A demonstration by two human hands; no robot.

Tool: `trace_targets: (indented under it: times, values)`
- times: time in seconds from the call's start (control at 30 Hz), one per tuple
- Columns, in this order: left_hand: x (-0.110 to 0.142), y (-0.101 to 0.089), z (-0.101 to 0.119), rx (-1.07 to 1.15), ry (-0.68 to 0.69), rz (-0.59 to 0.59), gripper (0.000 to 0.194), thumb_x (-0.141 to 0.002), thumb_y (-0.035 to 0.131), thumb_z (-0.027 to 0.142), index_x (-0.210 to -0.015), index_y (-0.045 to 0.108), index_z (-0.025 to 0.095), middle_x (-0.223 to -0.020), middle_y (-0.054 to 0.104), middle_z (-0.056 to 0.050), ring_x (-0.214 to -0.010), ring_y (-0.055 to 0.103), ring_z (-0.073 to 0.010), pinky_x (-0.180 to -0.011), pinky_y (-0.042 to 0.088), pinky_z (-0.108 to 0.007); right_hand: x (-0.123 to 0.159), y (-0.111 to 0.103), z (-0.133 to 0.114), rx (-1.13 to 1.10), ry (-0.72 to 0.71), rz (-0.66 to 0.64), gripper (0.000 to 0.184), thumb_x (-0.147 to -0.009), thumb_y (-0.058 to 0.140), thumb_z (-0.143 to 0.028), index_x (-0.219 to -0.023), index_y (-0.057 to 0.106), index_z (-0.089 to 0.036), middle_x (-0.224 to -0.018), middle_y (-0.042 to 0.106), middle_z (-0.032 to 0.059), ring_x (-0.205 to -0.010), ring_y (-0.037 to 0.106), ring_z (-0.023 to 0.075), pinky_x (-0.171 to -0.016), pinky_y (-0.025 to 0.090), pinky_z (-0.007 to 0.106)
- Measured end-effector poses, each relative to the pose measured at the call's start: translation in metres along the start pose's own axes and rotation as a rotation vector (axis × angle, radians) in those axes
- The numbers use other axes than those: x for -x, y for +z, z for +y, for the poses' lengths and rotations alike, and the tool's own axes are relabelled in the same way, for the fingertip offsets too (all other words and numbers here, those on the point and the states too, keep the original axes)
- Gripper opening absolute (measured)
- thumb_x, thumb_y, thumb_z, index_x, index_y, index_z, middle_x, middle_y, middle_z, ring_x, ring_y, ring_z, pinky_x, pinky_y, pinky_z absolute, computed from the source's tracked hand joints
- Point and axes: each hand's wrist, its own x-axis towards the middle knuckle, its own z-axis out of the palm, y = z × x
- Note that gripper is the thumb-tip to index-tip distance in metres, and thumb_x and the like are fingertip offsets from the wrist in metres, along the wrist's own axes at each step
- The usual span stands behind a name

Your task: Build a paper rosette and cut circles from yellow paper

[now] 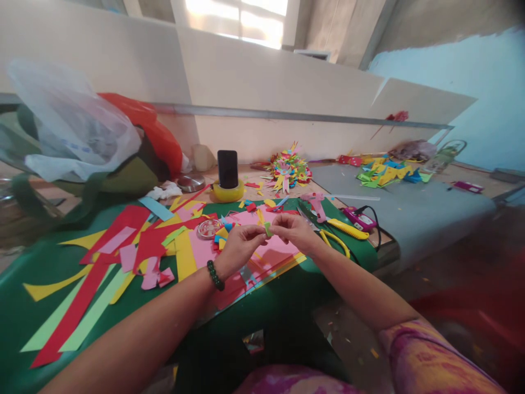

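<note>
My left hand (240, 246) and my right hand (294, 230) meet over a pink sheet (274, 253) on the green table (28, 262). Both pinch a small light-green paper piece (268, 229) between their fingertips. A green bead bracelet (215, 275) circles my left wrist. Just left of my hands lies a round clear tape roll (209, 229) among small coloured scraps. To the right of my right hand lie yellow-handled scissors (334, 239) and a yellow utility knife (348, 229).
Red, yellow, pink and green paper strips (123, 246) cover the table's left side. A black phone (227, 169) stands in a yellow tape roll (228, 192). Behind it sits a multicoloured paper decoration (287, 169). Plastic bags (74, 131) pile up at the left. A grey mat (406, 202) with scraps lies right.
</note>
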Motion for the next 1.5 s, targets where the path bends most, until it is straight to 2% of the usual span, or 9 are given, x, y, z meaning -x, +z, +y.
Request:
trace_targets:
  times: [0.13,0.37,0.7,1.07,1.33,1.5]
  values:
    - [0.001,0.001,0.001,-0.052,0.025,-0.013,0.011,-0.071,0.069,0.024,-0.073,0.075,0.015,-0.068,0.071,-0.004,-0.066,0.065,-0.0166,-0.065,0.051,-0.027,-0.001,0.002,0.003,-0.068,-0.016,0.027,0.029,-0.06,0.078,-0.034,-0.07,0.055,-0.019,-0.061,0.06,-0.0044,-0.053,0.051,0.0089,-0.047,0.036,0.021]
    - [0.002,0.002,0.005,-0.076,0.037,-0.021,0.008,-0.071,0.068,0.023,-0.069,0.073,0.016,-0.066,0.07,-0.003,-0.066,0.064,-0.0163,-0.064,0.052,-0.027,0.0,0.004,0.003,-0.151,-0.047,0.068,0.038,-0.057,0.079,-0.026,-0.087,0.055,-0.02,-0.065,0.06,-0.0063,-0.063,0.059,0.0116,-0.061,0.043,0.026]
    - [0.002,0.001,0.004,-0.055,0.026,-0.03,0.013,-0.072,0.071,0.028,-0.069,0.072,0.016,-0.066,0.07,-0.004,-0.067,0.064,-0.0167,-0.066,0.052,-0.027,0.004,0.006,0.005,-0.182,-0.08,0.092,0.04,-0.061,0.08,-0.032,-0.089,0.053,-0.022,-0.065,0.064,-0.0051,-0.06,0.061,0.0134,-0.062,0.046,0.029]
    - [0.002,0.003,0.002,-0.057,0.039,-0.031,0.014,-0.07,0.072,0.03,-0.067,0.072,0.017,-0.068,0.07,-0.004,-0.067,0.063,-0.0169,-0.066,0.051,-0.027,0.004,0.011,0.009,-0.283,-0.075,0.115,0.041,-0.06,0.077,-0.027,-0.093,0.054,-0.022,-0.069,0.06,-0.0055,-0.06,0.058,0.0119,-0.063,0.047,0.029]
    - [0.006,0.008,0.003,-0.004,0.014,-0.051,0.011,-0.071,0.067,0.025,-0.066,0.071,0.016,-0.067,0.068,-0.004,-0.065,0.061,-0.0152,-0.065,0.049,-0.027,0.01,0.015,0.01,-0.354,-0.05,0.126,0.04,-0.059,0.074,-0.023,-0.094,0.054,-0.023,-0.068,0.059,-0.0056,-0.058,0.056,0.0126,-0.06,0.048,0.03]
    - [0.012,0.013,0.007,0.071,-0.001,-0.114,0.009,-0.067,0.069,0.022,-0.072,0.07,0.016,-0.075,0.068,-0.003,-0.072,0.06,-0.0157,-0.07,0.048,-0.028,0.018,0.014,0.011,-0.277,-0.124,0.193,0.039,-0.063,0.073,-0.025,-0.097,0.054,-0.023,-0.07,0.058,-0.0044,-0.063,0.055,0.0128,-0.06,0.047,0.029]
